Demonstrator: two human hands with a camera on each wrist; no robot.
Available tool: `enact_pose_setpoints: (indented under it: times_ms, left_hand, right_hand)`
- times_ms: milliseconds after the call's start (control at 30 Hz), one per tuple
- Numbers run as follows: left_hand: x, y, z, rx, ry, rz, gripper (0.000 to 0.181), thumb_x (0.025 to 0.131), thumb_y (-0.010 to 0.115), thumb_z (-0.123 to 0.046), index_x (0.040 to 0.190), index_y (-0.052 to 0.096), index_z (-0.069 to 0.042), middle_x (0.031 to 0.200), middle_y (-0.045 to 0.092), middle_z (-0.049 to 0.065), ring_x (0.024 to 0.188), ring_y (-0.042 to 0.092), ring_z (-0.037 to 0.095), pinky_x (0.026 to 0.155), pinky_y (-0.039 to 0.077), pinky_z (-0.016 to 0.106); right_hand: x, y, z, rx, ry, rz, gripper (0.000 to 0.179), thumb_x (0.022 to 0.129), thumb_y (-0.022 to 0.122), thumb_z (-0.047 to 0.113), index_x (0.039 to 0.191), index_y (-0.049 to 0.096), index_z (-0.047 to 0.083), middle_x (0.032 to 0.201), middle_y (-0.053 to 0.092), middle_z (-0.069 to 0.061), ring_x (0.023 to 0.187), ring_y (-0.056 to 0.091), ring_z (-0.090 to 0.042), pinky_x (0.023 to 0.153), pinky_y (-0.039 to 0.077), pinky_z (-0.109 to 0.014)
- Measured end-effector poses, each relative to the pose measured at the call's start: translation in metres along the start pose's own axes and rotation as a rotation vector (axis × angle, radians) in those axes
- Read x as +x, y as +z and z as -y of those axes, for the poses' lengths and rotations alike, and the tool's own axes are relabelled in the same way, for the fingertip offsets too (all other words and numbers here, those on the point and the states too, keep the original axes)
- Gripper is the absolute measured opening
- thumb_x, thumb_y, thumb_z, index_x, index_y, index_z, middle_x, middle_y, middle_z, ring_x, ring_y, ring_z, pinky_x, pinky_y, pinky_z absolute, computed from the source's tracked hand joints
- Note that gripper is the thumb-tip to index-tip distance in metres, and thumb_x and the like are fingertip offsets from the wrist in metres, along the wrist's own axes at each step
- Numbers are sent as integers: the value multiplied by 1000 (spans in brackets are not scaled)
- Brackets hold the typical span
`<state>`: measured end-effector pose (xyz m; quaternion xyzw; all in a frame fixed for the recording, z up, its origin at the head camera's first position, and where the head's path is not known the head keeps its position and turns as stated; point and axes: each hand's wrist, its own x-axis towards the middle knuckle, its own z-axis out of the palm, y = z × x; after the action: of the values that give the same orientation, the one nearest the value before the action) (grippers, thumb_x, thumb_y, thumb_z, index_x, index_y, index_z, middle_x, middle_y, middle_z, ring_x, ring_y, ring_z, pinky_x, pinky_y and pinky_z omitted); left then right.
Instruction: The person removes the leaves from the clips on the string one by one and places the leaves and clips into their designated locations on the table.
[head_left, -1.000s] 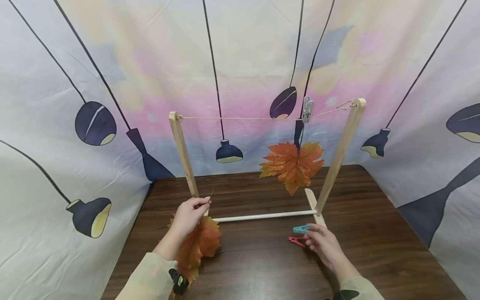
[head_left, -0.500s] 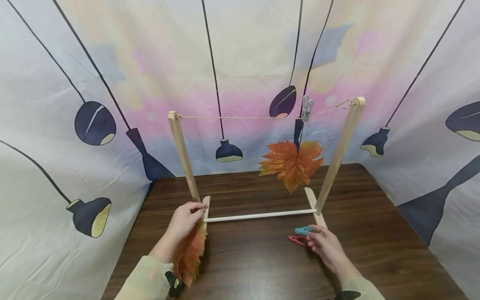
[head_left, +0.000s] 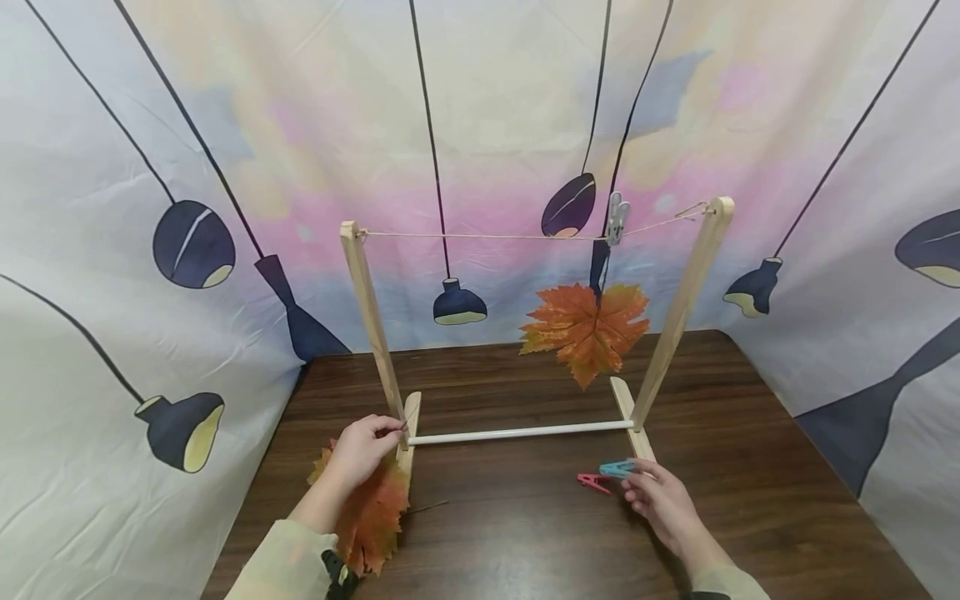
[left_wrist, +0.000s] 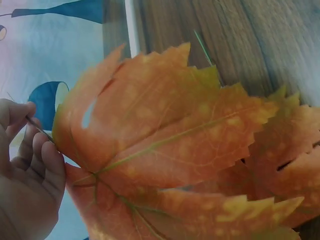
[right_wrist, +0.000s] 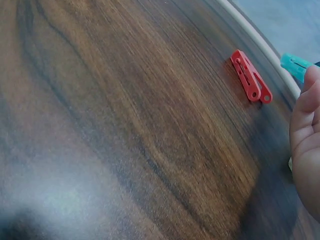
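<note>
Two pegs lie low and right of centre: the teal peg (head_left: pixel 617 468) at the right hand (head_left: pixel 660 500)'s fingertips (whether pinched, I cannot tell), the red peg (head_left: pixel 592 481) just left of it, long axis running left-right. The left hand (head_left: pixel 360 450) pinches the orange leaf (head_left: pixel 371 517) by its stem, lower left. Since a second ago that leaf has dropped lower.

Wooden rack (head_left: pixel 678 308) on a dark table (head_left: pixel 525 533)
Beyond both hands, a pegged leaf (head_left: pixel 586 327) hangs from its string (head_left: pixel 487 237); lamp-print cloth (head_left: pixel 187 167) behind.
</note>
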<state>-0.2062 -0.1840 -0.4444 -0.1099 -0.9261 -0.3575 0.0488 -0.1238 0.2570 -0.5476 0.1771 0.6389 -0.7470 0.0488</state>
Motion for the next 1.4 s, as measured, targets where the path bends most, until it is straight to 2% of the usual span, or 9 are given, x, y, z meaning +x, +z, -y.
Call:
enact_pose_setpoints:
  times_ms: [133,400,700,1000,1233,1400]
  left_hand:
    - [-2,0,7,12,-5,5,13,85,65,-11,94,73,-7,94,66,5,90,61,23,79,47,39]
    - [-4,0,13,-2,-1,23,14,85,63,-10,95,72,-5,95,67,6,90,61,24,77,47,38]
    - [-6,-1,21,-23,-37,37,13,86,63,-9,94,73,-7,94,67,5,89,60,22,76,47,36]
    - [-9,-1,28,-30,-25,102,14,86,63,-7,94,73,-5,94,67,4,86,60,19,72,47,33]
    - [-16,7,37,-1,3,174,16,86,61,-7,95,74,-7,96,68,6,92,62,22,78,49,36]
    - [-19,10,40,13,10,192,16,84,62,-6,95,74,-8,95,68,5,92,62,23,81,49,39]
  right_hand:
    - [-1,-1,-2,19,-5,0,51,92,54,10,137,37,-3,87,62,-7,70,58,-12,61,48,-22]
    - [-1,-2,-5,39,-9,9,50,92,53,9,137,36,-5,84,62,-5,68,58,-11,60,47,-21]
    - [-1,-2,-8,44,-6,17,50,92,53,8,137,35,-5,85,61,-6,68,58,-11,60,47,-21]
    - [0,-5,-12,25,22,-7,51,92,52,9,138,35,-4,86,61,-6,71,57,-12,61,47,-22]
    - [1,-9,-16,9,41,-12,51,93,52,9,139,35,-5,88,62,-8,71,58,-12,61,47,-23]
    - [2,-9,-15,3,30,0,52,93,51,9,140,34,-4,88,62,-9,71,58,-12,61,47,-22]
